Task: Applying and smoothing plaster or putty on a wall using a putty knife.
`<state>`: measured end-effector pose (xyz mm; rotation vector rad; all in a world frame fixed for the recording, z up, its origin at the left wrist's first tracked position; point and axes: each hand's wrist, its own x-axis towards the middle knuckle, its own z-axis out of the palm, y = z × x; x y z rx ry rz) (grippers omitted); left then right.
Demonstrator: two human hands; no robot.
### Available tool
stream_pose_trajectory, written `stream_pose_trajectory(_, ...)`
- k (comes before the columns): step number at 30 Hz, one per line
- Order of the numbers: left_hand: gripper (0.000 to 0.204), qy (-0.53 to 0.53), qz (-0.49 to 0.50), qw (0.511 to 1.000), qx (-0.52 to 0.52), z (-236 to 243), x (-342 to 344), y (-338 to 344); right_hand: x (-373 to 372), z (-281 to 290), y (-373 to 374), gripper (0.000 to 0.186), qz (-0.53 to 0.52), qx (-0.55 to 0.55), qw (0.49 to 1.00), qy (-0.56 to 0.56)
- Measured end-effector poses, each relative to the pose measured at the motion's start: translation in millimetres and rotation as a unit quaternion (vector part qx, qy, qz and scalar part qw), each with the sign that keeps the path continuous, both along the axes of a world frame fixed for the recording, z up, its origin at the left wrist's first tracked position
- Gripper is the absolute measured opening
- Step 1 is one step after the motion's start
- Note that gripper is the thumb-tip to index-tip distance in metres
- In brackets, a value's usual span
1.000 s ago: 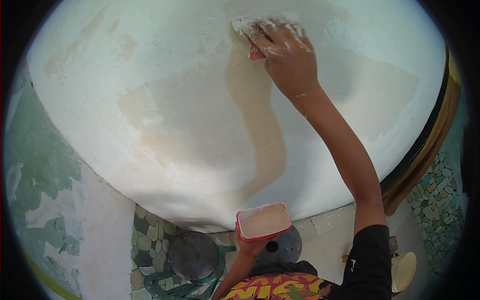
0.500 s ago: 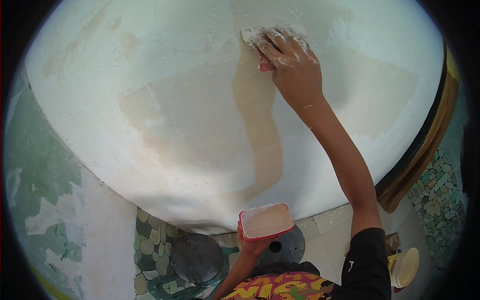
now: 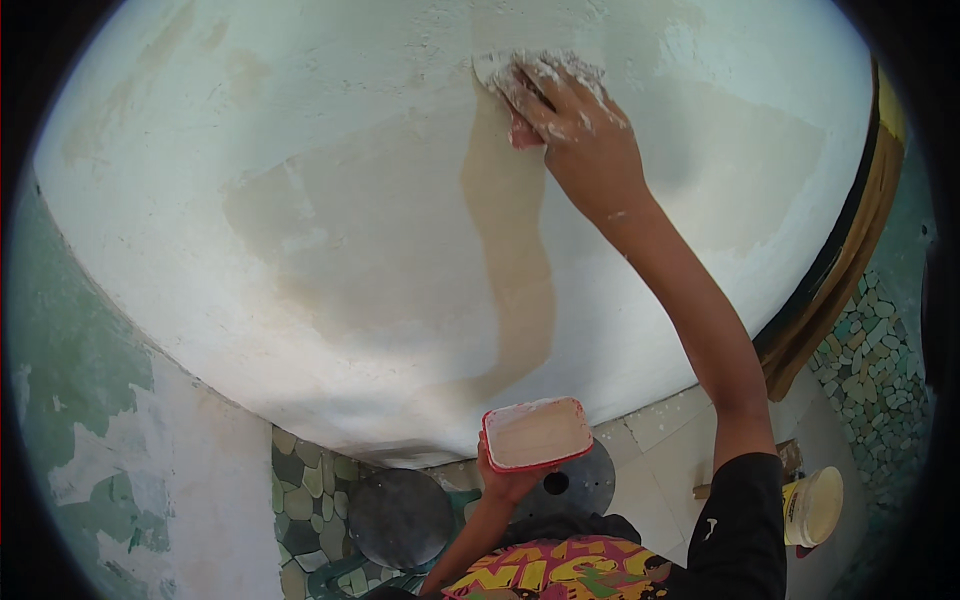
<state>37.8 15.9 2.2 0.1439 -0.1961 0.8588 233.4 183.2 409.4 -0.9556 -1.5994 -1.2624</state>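
My right hand (image 3: 585, 120), smeared with white paste, is closed on a putty knife (image 3: 524, 130) and presses it against the upper part of a pale wall (image 3: 390, 230). The tool's reddish handle shows under my fingers; paste and fingers cover most of its wide blade. Below the blade a tan streak (image 3: 508, 240) runs down the wall, winding to the left at its foot. Low in the middle, my left hand (image 3: 505, 482) grips a red-rimmed rectangular tub (image 3: 540, 435) from beneath. Pale, creamy putty fills the tub.
Two dark round stool tops (image 3: 400, 518) stand below the wall, one partly behind the tub. A yellow-and-white bucket (image 3: 822, 505) sits at lower right on tiled floor. Brown wooden trim (image 3: 835, 310) edges the wall's right side. Pebble-stone paving (image 3: 865, 350) lies beyond.
The view has shifted slightly. My right hand keeps the putty knife on nearly the same spot of wall, and the tub in my left hand is a touch higher in view.
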Motion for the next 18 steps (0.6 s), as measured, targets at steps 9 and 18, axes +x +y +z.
stream_pose_trajectory(9,0.093,-0.008,-0.012,1.000,-0.014,1.6,-4.2,7.8,40.9,20.8,-4.1,0.043,0.032,0.043,0.997,0.056)
stream_pose_trajectory(18,0.087,0.014,-0.007,0.999,-0.036,6.8,8.3,11.6,65.1,-4.3,-13.7,0.040,-0.045,0.002,0.999,0.015)
